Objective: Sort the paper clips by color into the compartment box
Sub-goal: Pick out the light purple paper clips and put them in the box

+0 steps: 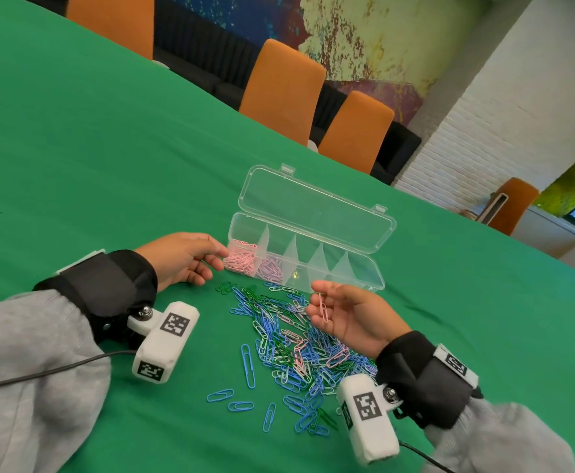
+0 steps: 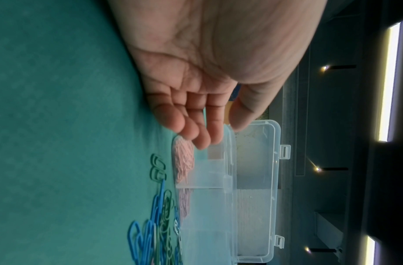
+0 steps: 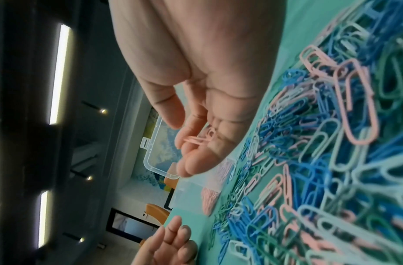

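Paper clips, mixed lot: loose pile [image 1: 293,349] of blue, green, white and pink wire clips heaped on the green tabletop [image 1: 91,148], just in front of the compartment box [image 1: 313,247], with a few blue strays lying apart on the near side. Box: clear plastic, lid hinged back and flat; leftmost compartment holds pink clips [image 1: 241,256], the next a lilac batch [image 1: 270,268], the remaining compartments apparently bare. Right hand [image 1: 347,315]: palm up above the pile, fingers loosely curled, a pink clip [image 1: 323,307] resting across the fingers, thumb clear of it. Left hand [image 1: 184,259]: relaxed and holding nothing, fingertips just beside the box's left end; whether they touch it cannot be told. Handling, by judgement: each clip very light, stiff, smooth-coated and inclined to slip or hook its neighbours in the heap. Best taken one at a time by a fingertip pinch across a rounded end, lifted clear before carrying. Box light; may slide if nudged.
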`<state>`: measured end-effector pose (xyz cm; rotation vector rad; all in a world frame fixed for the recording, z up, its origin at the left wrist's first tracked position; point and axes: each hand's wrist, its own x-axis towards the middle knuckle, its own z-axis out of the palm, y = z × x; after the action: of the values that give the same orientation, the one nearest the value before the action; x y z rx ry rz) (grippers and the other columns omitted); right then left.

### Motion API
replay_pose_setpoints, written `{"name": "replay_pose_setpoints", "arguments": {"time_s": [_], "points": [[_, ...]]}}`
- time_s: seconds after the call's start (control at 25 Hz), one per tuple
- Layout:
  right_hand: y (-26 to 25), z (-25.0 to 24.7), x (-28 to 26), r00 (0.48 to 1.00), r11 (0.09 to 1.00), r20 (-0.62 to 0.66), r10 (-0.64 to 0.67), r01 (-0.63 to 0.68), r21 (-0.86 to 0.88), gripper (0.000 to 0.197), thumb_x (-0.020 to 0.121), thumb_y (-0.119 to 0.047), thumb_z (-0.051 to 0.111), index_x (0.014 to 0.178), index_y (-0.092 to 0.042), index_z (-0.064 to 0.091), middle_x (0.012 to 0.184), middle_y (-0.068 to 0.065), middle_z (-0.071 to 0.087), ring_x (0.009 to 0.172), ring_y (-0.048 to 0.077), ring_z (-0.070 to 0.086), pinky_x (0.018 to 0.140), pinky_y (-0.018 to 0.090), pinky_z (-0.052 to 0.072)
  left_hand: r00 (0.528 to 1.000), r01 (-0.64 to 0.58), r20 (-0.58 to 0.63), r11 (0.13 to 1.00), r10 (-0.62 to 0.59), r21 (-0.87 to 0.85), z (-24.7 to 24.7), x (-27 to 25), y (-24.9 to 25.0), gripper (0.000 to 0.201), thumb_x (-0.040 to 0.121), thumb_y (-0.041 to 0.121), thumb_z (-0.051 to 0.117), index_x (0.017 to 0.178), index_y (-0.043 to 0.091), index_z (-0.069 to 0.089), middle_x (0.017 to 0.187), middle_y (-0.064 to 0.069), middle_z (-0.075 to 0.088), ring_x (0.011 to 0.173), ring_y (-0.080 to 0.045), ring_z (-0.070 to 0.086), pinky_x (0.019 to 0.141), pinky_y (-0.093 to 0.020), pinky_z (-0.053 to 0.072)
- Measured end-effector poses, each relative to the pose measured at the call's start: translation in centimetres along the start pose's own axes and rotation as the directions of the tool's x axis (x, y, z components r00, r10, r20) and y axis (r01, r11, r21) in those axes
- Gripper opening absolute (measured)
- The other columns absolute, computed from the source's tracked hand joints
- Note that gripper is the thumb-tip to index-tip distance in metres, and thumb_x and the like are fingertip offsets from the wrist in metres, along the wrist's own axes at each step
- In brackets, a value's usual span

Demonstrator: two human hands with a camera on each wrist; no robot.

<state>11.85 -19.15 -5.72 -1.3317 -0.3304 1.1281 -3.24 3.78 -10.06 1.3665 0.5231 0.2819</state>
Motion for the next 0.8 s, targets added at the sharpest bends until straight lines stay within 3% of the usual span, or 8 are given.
{"name": "replay_pose_setpoints", "arguments": {"time_s": [0.12,0.32,0.44,0.56,0.6,0.68,0.76,0.8], "points": [[0.3,0.0,0.2,0.999,0.99,0.03,0.036,-0.04,0.132,0.042,0.068,-0.023,0.072,0.1,0.003,0.061,0.096,0.028,0.065,0.079,0.035,0.069,0.065,0.037,0.06,1.0,-0.001,0.0,1.0,0.001,-0.005,0.0,0.1,0.0,0.019,0.097,0.009,0.042,0.088,0.006,0.059,0.071,-0.006,0.056,0.043,-0.009,0.049,0.04,-0.016,0.041],[0.2,-0.1,0.5,0.996,0.989,0.034,0.08,-0.083,0.122,0.046,0.083,-0.037,0.049,0.115,-0.004,0.049,0.116,0.034,0.059,0.093,0.039,0.066,0.076,0.04,0.056,1.0,0.002,0.003,1.0,-0.002,0.001,0.0,0.0,0.0,0.019,0.097,0.01,0.042,0.089,0.006,0.058,0.072,-0.006,0.056,0.044,-0.009,0.049,0.041,-0.016,0.042],[-0.2,-0.2,0.6,0.998,0.995,0.012,0.068,-0.068,0.072,0.04,0.083,-0.036,0.05,0.109,-0.007,0.053,0.092,0.021,0.066,0.074,0.028,0.064,0.062,0.032,0.056,1.0,0.0,0.009,1.0,0.0,0.007,0.1,-0.2,0.2,0.019,0.097,0.01,0.042,0.089,0.006,0.058,0.072,-0.007,0.056,0.044,-0.009,0.049,0.042,-0.016,0.042],[-0.7,0.3,0.6,0.999,0.938,-0.03,0.022,-0.031,-0.346,0.011,0.083,-0.024,0.057,0.09,-0.016,0.056,0.062,-0.003,0.047,0.051,0.009,0.04,0.047,0.019,0.034,1.0,-0.001,0.011,1.0,0.001,0.021,0.1,-0.2,0.2,0.018,0.098,0.011,0.042,0.091,0.006,0.058,0.073,-0.006,0.057,0.047,-0.009,0.049,0.043,-0.016,0.043],[-1.0,0.7,0.5,1.0,0.801,-0.017,-0.011,-0.001,-0.598,0.002,0.086,-0.019,0.058,0.085,-0.018,0.056,0.061,-0.007,0.045,0.05,0.006,0.037,0.048,0.018,0.031,1.0,-0.001,0.013,1.0,0.001,0.026,0.1,-0.2,0.2,0.018,0.098,0.011,0.042,0.091,0.006,0.058,0.074,-0.006,0.057,0.048,-0.01,0.049,0.043,-0.016,0.043],[-1.1,1.4,0.4,0.999,0.269,0.051,-0.002,0.05,-0.962,0.006,0.089,-0.017,0.061,0.086,-0.022,0.058,0.063,-0.012,0.046,0.051,0.0,0.038,0.052,0.015,0.031,1.0,0.002,0.011,1.0,-0.003,0.025,0.1,-0.2,0.1,0.018,0.098,0.011,0.042,0.091,0.006,0.058,0.073,-0.006,0.057,0.047,-0.01,0.049,0.043,-0.016,0.043],[-0.8,2.1,0.3,0.993,-0.155,0.1,0.062,0.108,-0.982,0.007,0.087,-0.018,0.062,0.091,-0.021,0.058,0.064,-0.012,0.043,0.054,-0.001,0.037,0.053,0.016,0.028,1.0,0.003,0.01,1.0,-0.003,0.021,0.2,-0.1,0.2,0.019,0.098,0.011,0.042,0.09,0.006,0.058,0.073,-0.006,0.057,0.045,-0.008,0.049,0.043,-0.016,0.042],[-0.5,2.2,0.3,0.991,-0.228,0.107,0.077,0.122,-0.966,0.008,0.087,-0.017,0.063,0.092,-0.021,0.057,0.063,-0.011,0.041,0.055,0.001,0.036,0.053,0.017,0.028,1.0,0.003,0.011,1.0,-0.004,0.024,0.3,-0.1,0.2,0.019,0.098,0.011,0.042,0.09,0.006,0.058,0.073,-0.006,0.057,0.044,-0.008,0.049,0.042,-0.016,0.042]]}}
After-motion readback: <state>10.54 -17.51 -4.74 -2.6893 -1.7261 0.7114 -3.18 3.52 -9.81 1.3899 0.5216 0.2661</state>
